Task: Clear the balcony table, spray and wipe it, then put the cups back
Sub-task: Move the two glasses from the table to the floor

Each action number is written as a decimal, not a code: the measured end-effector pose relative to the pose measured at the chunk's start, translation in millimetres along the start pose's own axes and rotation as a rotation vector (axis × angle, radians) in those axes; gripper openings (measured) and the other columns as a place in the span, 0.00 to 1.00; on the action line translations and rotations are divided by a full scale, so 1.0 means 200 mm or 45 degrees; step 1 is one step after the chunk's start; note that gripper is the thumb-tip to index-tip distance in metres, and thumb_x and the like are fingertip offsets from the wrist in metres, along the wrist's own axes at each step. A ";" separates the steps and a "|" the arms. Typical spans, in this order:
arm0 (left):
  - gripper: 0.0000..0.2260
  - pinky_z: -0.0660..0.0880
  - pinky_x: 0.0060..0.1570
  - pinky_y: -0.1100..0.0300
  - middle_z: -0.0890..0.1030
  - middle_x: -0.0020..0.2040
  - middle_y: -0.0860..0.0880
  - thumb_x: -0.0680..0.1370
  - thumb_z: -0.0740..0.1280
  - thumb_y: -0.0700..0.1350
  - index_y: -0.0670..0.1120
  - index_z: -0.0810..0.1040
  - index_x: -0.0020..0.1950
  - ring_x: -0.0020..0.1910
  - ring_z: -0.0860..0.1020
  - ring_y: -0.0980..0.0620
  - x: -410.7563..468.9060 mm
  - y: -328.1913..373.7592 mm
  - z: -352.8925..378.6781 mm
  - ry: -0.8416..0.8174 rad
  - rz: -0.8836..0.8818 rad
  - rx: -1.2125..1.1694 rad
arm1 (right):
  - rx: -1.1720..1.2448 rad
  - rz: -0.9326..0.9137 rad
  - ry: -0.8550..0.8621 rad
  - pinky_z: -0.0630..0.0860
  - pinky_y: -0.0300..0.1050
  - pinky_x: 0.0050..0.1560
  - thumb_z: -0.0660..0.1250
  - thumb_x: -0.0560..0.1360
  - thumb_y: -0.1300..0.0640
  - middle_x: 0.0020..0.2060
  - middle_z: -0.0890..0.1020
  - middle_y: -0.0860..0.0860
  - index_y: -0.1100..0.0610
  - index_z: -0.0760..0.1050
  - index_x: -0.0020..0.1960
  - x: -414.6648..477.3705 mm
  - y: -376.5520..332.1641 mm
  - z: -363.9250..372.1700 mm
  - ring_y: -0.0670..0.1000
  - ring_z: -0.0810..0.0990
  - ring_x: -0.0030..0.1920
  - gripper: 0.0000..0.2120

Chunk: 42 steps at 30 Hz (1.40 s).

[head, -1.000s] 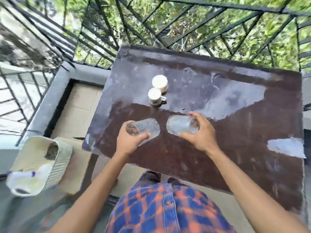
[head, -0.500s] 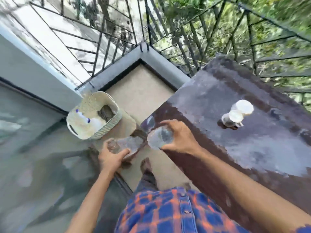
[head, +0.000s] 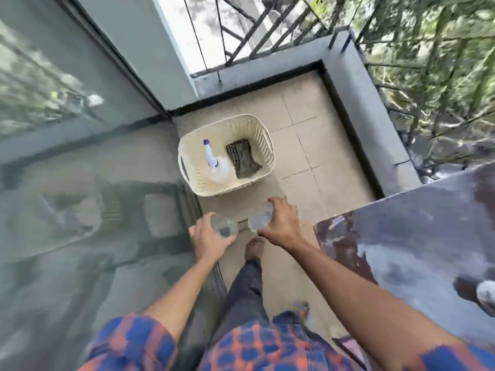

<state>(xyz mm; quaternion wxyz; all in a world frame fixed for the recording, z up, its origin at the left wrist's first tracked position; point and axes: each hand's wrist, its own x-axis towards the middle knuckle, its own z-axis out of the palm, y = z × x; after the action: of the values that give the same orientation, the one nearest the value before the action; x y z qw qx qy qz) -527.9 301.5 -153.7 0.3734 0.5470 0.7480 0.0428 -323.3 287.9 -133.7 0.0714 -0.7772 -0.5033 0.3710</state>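
Left grip (head: 209,241) holds left glass (head: 225,226), right grip (head: 281,226) holds right glass (head: 259,220), near basket (head: 267,148)

We look steeply down from head height at the tiled balcony floor (head: 308,129), basket (head: 264,140) close ahead, table (head: 415,236) at right.

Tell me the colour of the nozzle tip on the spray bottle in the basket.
Purple; the rest of the spray bottle is mostly white. The head view shows it best.

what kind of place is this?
Most likely a small home balcony: a metal railing on a low parapet with trees beyond, a tiled floor, and a glass door alongside.
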 end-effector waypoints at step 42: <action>0.44 0.75 0.67 0.46 0.75 0.68 0.47 0.61 0.86 0.46 0.51 0.70 0.74 0.67 0.77 0.45 0.40 -0.23 0.26 0.057 -0.337 -0.402 | 0.374 0.151 -0.185 0.70 0.51 0.69 0.84 0.59 0.53 0.71 0.71 0.56 0.54 0.50 0.82 0.47 -0.06 0.49 0.55 0.68 0.72 0.61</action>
<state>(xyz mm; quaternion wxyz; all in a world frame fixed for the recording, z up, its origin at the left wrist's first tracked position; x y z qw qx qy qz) -542.9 333.3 -253.7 0.4402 0.3775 0.8054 0.1223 -375.1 346.0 -246.5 0.1256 -0.7579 -0.4008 0.4992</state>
